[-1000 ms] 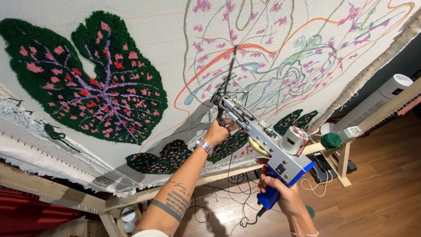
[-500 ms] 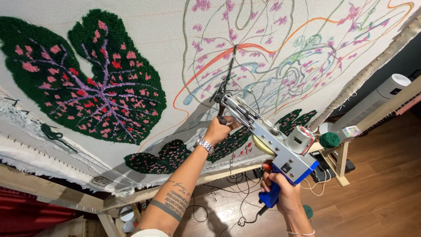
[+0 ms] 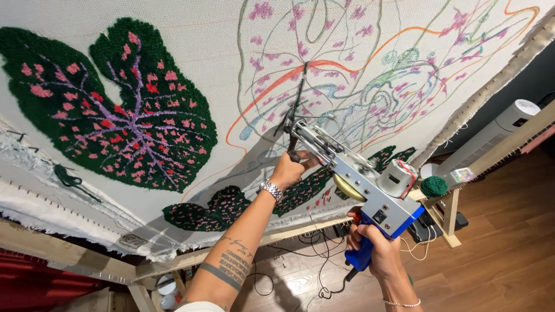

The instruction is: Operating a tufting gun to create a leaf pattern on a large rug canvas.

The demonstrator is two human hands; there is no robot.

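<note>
The right hand (image 3: pixel 376 254) gripped the blue handle of the tufting gun (image 3: pixel 352 173) and the left hand (image 3: pixel 289 169) held its front grip, needle at 11 o'clock against the stretched cloth (image 3: pixel 231 52) on a dark green line, probably mid-tufting, needing steady pressure.

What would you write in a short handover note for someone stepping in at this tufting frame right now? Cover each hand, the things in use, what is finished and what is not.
Left hand: closed on the front handle of the tufting gun.
Right hand: closed on the gun's blue rear grip.
Gun tip sits against the stretched cloth, at a dark line in the drawn outlines.
Done: large tufted leaf; smaller leaves along the lower edge.
Left: the drawn outlines are mostly unfilled.
Green yarn ball sits on the frame ledge.
</note>
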